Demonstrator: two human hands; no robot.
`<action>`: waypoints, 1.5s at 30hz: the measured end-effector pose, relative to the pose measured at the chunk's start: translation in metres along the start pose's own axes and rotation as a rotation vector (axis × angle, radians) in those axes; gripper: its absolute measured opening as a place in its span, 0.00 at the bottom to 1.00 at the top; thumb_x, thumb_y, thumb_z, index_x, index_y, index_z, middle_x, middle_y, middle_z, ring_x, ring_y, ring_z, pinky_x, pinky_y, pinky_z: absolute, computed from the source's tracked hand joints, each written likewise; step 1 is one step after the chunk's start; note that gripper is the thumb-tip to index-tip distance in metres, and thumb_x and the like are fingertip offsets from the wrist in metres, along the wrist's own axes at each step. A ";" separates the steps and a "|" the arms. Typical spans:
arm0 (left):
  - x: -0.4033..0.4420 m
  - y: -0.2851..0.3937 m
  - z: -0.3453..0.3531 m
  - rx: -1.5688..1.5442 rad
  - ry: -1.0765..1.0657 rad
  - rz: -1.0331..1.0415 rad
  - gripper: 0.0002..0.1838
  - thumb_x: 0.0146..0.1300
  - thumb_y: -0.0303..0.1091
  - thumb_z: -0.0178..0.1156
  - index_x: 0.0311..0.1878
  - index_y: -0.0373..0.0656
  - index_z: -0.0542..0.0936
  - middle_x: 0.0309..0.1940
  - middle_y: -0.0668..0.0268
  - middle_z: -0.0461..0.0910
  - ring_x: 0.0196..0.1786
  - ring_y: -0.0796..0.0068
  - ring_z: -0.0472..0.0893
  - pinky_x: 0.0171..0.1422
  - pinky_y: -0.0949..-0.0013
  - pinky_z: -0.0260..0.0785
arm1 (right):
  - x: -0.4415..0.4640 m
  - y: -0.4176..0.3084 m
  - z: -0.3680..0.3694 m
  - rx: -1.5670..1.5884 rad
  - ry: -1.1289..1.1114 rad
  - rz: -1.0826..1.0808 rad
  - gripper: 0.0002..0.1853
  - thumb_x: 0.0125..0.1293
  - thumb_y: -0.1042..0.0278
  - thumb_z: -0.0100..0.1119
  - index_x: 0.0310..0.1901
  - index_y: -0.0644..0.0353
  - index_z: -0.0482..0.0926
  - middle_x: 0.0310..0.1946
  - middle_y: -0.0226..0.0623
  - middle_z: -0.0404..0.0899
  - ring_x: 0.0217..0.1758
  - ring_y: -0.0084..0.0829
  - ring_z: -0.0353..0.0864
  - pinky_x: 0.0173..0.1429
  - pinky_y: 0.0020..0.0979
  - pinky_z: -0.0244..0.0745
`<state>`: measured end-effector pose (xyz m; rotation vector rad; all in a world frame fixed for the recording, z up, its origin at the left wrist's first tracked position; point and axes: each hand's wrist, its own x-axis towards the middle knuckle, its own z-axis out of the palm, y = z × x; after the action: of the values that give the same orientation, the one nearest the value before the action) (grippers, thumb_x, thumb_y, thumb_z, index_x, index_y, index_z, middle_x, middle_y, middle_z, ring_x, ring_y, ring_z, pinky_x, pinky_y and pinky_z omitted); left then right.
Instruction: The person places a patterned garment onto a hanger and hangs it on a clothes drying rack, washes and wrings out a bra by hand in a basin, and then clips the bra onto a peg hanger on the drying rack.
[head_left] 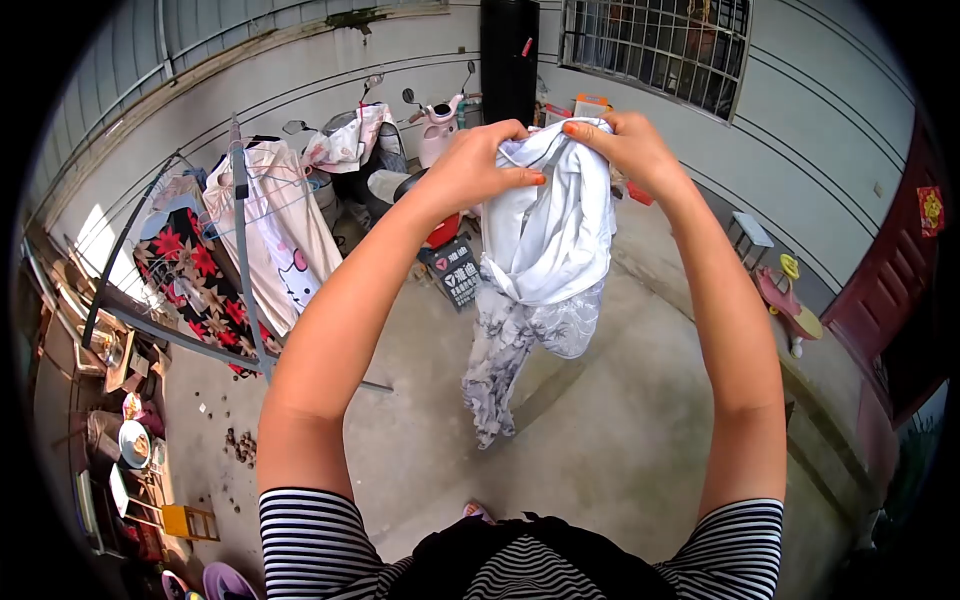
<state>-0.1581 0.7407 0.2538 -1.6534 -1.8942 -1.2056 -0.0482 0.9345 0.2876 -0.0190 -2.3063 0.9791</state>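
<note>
Both my arms reach forward and hold up a white and grey garment (pixel 552 245), which hangs in loose folds. Its upper part is plain white cloth; lower down come a grey floral print and a ruffled strip that dangles above the concrete floor. My left hand (pixel 485 165) pinches the top left edge between thumb and fingers. At the top right, my right hand (pixel 625 150) grips the same cloth, with its thumb across the front. The garment's exact kind is hard to tell from the bunched fabric.
To the left stands a metal drying rack (pixel 243 230) with a floral black cloth (pixel 195 275) and a cream cloth (pixel 285 225). Scooters (pixel 437 130) are parked behind. A small stool (pixel 752 232) and a child's ride-on toy (pixel 790 305) are at right; household items line the left edge.
</note>
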 end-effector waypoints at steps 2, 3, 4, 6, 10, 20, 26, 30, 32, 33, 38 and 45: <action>0.014 -0.015 -0.008 0.151 0.021 -0.154 0.17 0.53 0.39 0.66 0.43 0.41 0.80 0.28 0.56 0.81 0.32 0.65 0.81 0.39 0.66 0.70 | 0.012 -0.023 0.003 -0.593 -0.154 0.046 0.28 0.60 0.41 0.58 0.31 0.67 0.81 0.22 0.44 0.78 0.23 0.32 0.77 0.32 0.32 0.71; 0.018 -0.022 -0.010 0.123 0.092 -0.108 0.12 0.54 0.37 0.64 0.40 0.43 0.82 0.25 0.58 0.80 0.29 0.66 0.81 0.36 0.66 0.70 | 0.018 -0.014 0.009 -0.662 -0.114 -0.033 0.35 0.61 0.32 0.46 0.27 0.64 0.81 0.23 0.46 0.79 0.28 0.44 0.79 0.35 0.39 0.73; 0.021 -0.029 -0.010 0.133 0.096 -0.121 0.12 0.54 0.37 0.64 0.40 0.43 0.82 0.25 0.58 0.80 0.29 0.66 0.81 0.36 0.66 0.70 | 0.023 -0.008 0.015 -0.653 -0.125 -0.042 0.35 0.61 0.32 0.46 0.27 0.64 0.81 0.23 0.46 0.79 0.28 0.44 0.79 0.35 0.39 0.73; 0.032 -0.040 -0.010 0.035 0.089 -0.363 0.11 0.60 0.36 0.59 0.42 0.42 0.80 0.26 0.66 0.79 0.24 0.79 0.76 0.25 0.71 0.68 | 0.038 0.002 0.022 -0.702 -0.018 -0.265 0.31 0.64 0.38 0.47 0.27 0.64 0.81 0.24 0.45 0.79 0.28 0.46 0.78 0.36 0.41 0.73; 0.049 -0.062 -0.010 0.039 0.182 -0.375 0.11 0.62 0.36 0.56 0.42 0.42 0.81 0.23 0.68 0.78 0.21 0.80 0.75 0.20 0.73 0.67 | 0.083 0.020 0.031 -0.327 0.029 -0.401 0.25 0.65 0.46 0.50 0.28 0.65 0.79 0.24 0.41 0.79 0.25 0.38 0.78 0.31 0.37 0.73; 0.085 -0.087 -0.030 0.370 0.400 -0.500 0.16 0.59 0.44 0.57 0.39 0.39 0.82 0.15 0.61 0.76 0.18 0.71 0.76 0.26 0.66 0.69 | 0.151 0.074 0.103 -0.011 -0.156 -0.545 0.22 0.49 0.54 0.67 0.36 0.63 0.72 0.23 0.40 0.77 0.27 0.36 0.77 0.34 0.34 0.71; 0.080 -0.083 -0.043 0.472 0.628 -0.586 0.16 0.61 0.43 0.56 0.40 0.39 0.81 0.14 0.63 0.75 0.14 0.73 0.75 0.21 0.68 0.67 | 0.153 0.117 0.141 0.040 -0.447 -0.425 0.27 0.52 0.41 0.64 0.28 0.63 0.72 0.17 0.36 0.73 0.21 0.29 0.71 0.28 0.31 0.67; 0.086 -0.092 -0.042 0.585 0.656 -0.662 0.16 0.61 0.42 0.57 0.40 0.38 0.81 0.15 0.60 0.75 0.16 0.70 0.76 0.22 0.67 0.68 | 0.121 0.150 0.168 -0.163 -0.380 -0.649 0.20 0.56 0.51 0.59 0.27 0.64 0.72 0.20 0.50 0.77 0.26 0.51 0.78 0.32 0.46 0.70; 0.087 -0.095 -0.044 0.580 0.661 -0.684 0.16 0.61 0.42 0.56 0.41 0.39 0.81 0.16 0.58 0.76 0.17 0.67 0.77 0.25 0.66 0.69 | 0.132 0.160 0.171 -0.185 -0.322 -0.667 0.17 0.58 0.55 0.56 0.29 0.64 0.74 0.22 0.51 0.78 0.27 0.51 0.79 0.34 0.47 0.72; 0.083 -0.098 -0.050 0.607 0.664 -0.691 0.15 0.61 0.43 0.56 0.42 0.41 0.81 0.19 0.57 0.78 0.20 0.65 0.78 0.28 0.65 0.70 | 0.143 0.165 0.171 -0.225 -0.269 -0.690 0.14 0.60 0.59 0.53 0.31 0.65 0.75 0.23 0.52 0.79 0.28 0.52 0.80 0.35 0.48 0.74; 0.048 -0.095 -0.089 1.014 0.513 -0.813 0.15 0.61 0.44 0.54 0.46 0.48 0.81 0.31 0.55 0.81 0.37 0.53 0.80 0.44 0.59 0.71 | 0.242 0.159 0.155 -0.059 0.029 -0.498 0.11 0.64 0.63 0.47 0.35 0.62 0.76 0.28 0.55 0.78 0.36 0.57 0.77 0.40 0.50 0.70; 0.009 -0.093 -0.098 0.931 0.463 -0.854 0.15 0.48 0.30 0.59 0.42 0.42 0.82 0.34 0.51 0.81 0.39 0.54 0.81 0.45 0.63 0.71 | 0.275 0.104 0.161 0.103 0.080 -0.686 0.13 0.62 0.62 0.46 0.40 0.59 0.77 0.32 0.52 0.78 0.39 0.55 0.76 0.43 0.48 0.68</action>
<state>-0.2727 0.6752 0.2830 -0.0647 -2.3151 -0.6153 -0.3811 0.9739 0.2836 0.7122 -1.9584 0.7093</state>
